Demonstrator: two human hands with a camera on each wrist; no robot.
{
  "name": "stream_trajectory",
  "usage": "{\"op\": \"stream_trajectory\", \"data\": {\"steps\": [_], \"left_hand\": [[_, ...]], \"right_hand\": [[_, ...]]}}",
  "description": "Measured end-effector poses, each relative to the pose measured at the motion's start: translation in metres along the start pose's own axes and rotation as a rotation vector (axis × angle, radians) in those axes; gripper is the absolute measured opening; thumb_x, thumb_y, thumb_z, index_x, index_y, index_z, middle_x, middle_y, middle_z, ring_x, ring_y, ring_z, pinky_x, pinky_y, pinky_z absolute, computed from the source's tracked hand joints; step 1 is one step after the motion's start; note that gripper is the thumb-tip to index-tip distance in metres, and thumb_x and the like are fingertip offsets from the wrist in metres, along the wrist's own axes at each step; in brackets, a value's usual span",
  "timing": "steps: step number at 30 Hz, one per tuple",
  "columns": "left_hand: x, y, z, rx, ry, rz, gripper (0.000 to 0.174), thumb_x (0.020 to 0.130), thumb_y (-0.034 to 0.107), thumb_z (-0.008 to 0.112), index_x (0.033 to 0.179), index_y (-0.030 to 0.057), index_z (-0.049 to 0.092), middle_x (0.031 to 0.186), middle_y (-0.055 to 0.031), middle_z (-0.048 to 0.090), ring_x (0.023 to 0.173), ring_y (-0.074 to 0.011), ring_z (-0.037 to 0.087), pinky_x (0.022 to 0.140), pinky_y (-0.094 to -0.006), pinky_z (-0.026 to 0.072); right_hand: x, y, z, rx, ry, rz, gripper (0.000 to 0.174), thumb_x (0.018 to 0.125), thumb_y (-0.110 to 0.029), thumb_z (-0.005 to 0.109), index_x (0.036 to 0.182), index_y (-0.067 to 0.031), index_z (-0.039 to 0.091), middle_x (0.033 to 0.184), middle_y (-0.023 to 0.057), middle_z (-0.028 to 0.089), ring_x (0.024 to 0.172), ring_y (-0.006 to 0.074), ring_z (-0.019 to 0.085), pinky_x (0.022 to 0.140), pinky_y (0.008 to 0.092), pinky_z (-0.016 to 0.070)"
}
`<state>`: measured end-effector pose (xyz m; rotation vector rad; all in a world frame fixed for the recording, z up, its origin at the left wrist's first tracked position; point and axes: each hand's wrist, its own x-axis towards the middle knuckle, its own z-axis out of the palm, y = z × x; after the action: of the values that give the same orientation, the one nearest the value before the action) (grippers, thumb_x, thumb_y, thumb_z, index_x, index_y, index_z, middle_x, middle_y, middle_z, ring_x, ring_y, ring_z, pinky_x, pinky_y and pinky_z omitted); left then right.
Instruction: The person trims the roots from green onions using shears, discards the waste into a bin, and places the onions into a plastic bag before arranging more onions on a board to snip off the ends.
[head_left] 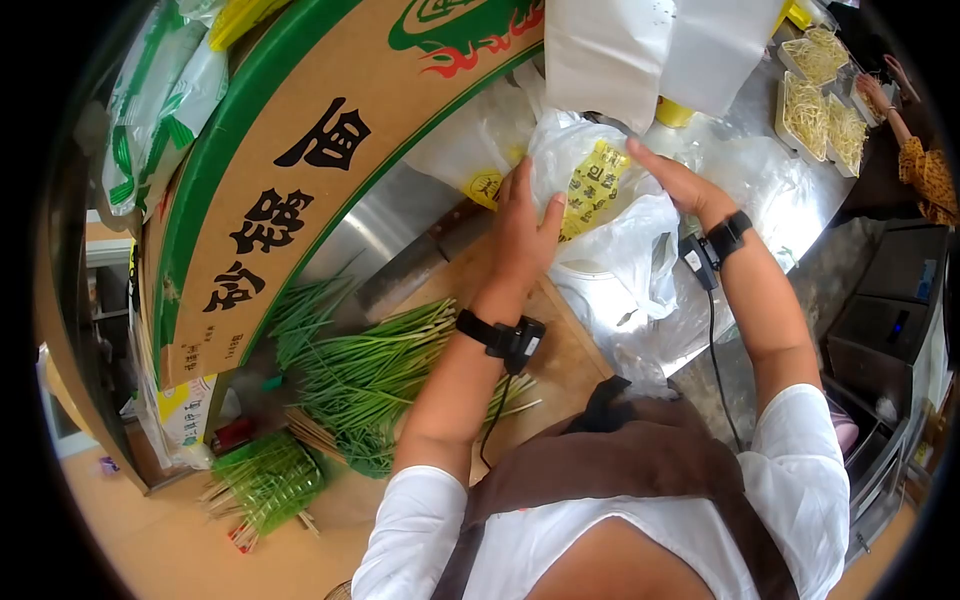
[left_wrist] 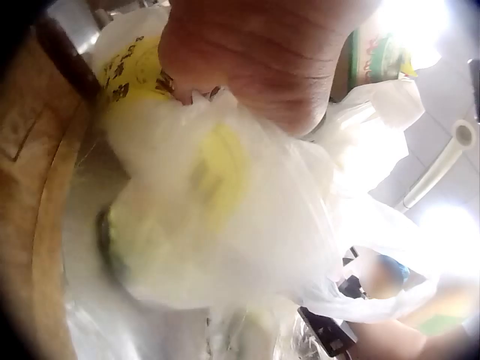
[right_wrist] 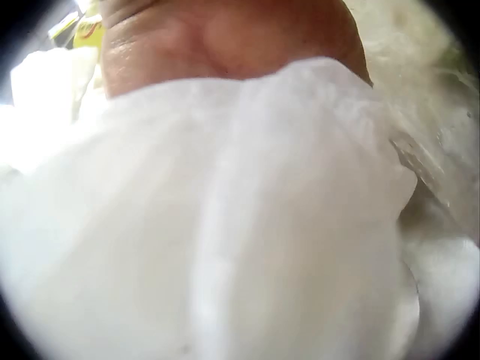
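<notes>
A white plastic bag [head_left: 660,235] with yellow printing stands between the two hands in the head view, over a pale round container [head_left: 590,285]. At the bag's left side, my left hand [head_left: 522,228] has its thumb apart from its fingers. My right hand [head_left: 678,182] is at the upper right of the bag, one digit stretched toward the printed part. In the left wrist view, the translucent bag [left_wrist: 247,217] hangs below the left palm. White plastic [right_wrist: 225,217] covers most of the right wrist view and hides the right fingers.
Green stalks [head_left: 385,365] lie on a wooden board [head_left: 560,325] at left. A large printed carton [head_left: 270,200] curves along the left. Trays of bean sprouts [head_left: 805,118] stand at upper right, near another person's hand [head_left: 875,92]. A wrapped green bundle [head_left: 265,480] lies lower left.
</notes>
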<state>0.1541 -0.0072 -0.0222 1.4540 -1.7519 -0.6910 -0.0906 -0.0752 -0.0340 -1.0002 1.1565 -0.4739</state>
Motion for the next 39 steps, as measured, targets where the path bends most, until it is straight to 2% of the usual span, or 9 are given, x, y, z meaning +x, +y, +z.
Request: {"op": "stream_trajectory", "data": {"steps": [6,12,15,19,24,28,32,37,39], "left_hand": [[-0.018,-0.016,0.021,-0.384,0.263,-0.236,0.035,0.098,0.013,0.043,0.13,-0.001,0.047,0.12,-0.0226,0.057,0.111,-0.0338,0.055,0.097,-0.0369,0.0414],[-0.02,0.008,0.032,-0.263,0.398,-0.102,0.031,0.096,0.004,0.038,0.122,0.0003,0.056,0.117,-0.0181,0.061,0.107,-0.0296,0.058,0.095,-0.0354,0.0427],[-0.022,0.0,0.026,-0.158,0.349,-0.123,0.034,0.094,-0.001,0.038,0.121,0.0022,0.058,0.116,-0.0166,0.062,0.105,-0.0261,0.059,0.093,-0.0341,0.0441],[-0.024,-0.016,0.033,-0.287,0.439,-0.158,0.033,0.092,-0.007,0.038,0.119,-0.0018,0.057,0.117,-0.0166,0.062,0.106,-0.0244,0.06,0.095,-0.0325,0.045],[-0.032,-0.012,0.017,-0.193,0.295,-0.245,0.03,0.09,-0.006,0.042,0.118,-0.0036,0.052,0.122,-0.0171,0.056,0.117,-0.0297,0.052,0.102,-0.0372,0.0396],[-0.037,0.006,-0.001,-0.039,0.438,0.197,0.037,0.089,0.003,0.046,0.125,0.0001,0.052,0.14,-0.0199,0.041,0.13,-0.0354,0.039,0.108,-0.0443,0.0308],[-0.042,0.06,-0.012,0.341,-0.169,0.535,0.06,0.086,0.015,0.059,0.142,0.0055,0.039,0.15,-0.0231,0.027,0.14,-0.0388,0.022,0.115,-0.0498,0.0157],[-0.063,0.03,0.0,0.549,-0.146,0.475,0.075,0.081,0.019,0.067,0.144,-0.0004,0.03,0.15,-0.0254,0.024,0.14,-0.0435,0.019,0.114,-0.0532,0.0159],[-0.068,0.029,0.001,0.549,-0.093,0.472,0.08,0.08,0.019,0.068,0.144,-0.0027,0.026,0.15,-0.0256,0.023,0.14,-0.044,0.019,0.114,-0.054,0.0156]], "right_hand": [[-0.045,0.037,0.018,-0.027,0.365,-0.384,0.064,0.096,-0.048,0.048,0.135,0.0025,0.048,0.136,0.0185,0.051,0.126,0.0243,0.047,0.108,0.0323,0.0326],[-0.09,0.073,0.077,-0.294,0.579,-0.627,0.091,0.08,-0.028,0.067,0.15,-0.0005,0.016,0.154,0.0186,0.024,0.141,0.0304,0.026,0.115,0.039,0.0206],[-0.089,0.088,0.075,-0.053,0.467,-0.663,0.098,0.075,-0.023,0.07,0.151,-0.0015,0.011,0.155,0.018,0.021,0.141,0.0314,0.024,0.115,0.0389,0.02],[-0.101,0.104,0.078,-0.476,0.696,-0.843,0.07,0.076,-0.011,0.066,0.138,0.0005,0.035,0.14,0.0227,0.038,0.131,0.0372,0.038,0.11,0.0408,0.0292],[-0.098,0.123,0.09,-0.773,0.727,-0.92,0.027,0.063,0.003,0.06,0.09,-0.0022,0.058,0.092,0.0137,0.054,0.101,0.0345,0.05,0.098,0.0452,0.0388],[-0.097,0.115,0.095,-1.004,0.759,-0.883,0.012,0.069,-0.002,0.058,0.08,-0.0039,0.059,0.089,0.0148,0.052,0.105,0.034,0.05,0.104,0.0507,0.0338],[-0.095,0.117,0.101,-1.061,0.734,-0.838,0.02,0.071,-0.004,0.059,0.09,-0.0011,0.06,0.097,0.0166,0.055,0.112,0.035,0.048,0.105,0.0518,0.0312],[-0.121,0.118,0.11,-0.874,0.672,-0.77,0.041,0.07,-0.008,0.064,0.108,0.0065,0.059,0.115,0.0188,0.056,0.125,0.0383,0.041,0.108,0.0513,0.0272],[-0.152,0.102,0.1,-0.786,0.71,-0.937,0.038,0.075,-0.01,0.068,0.109,0.0046,0.06,0.109,0.0168,0.06,0.115,0.0368,0.051,0.101,0.0453,0.0388]]}}
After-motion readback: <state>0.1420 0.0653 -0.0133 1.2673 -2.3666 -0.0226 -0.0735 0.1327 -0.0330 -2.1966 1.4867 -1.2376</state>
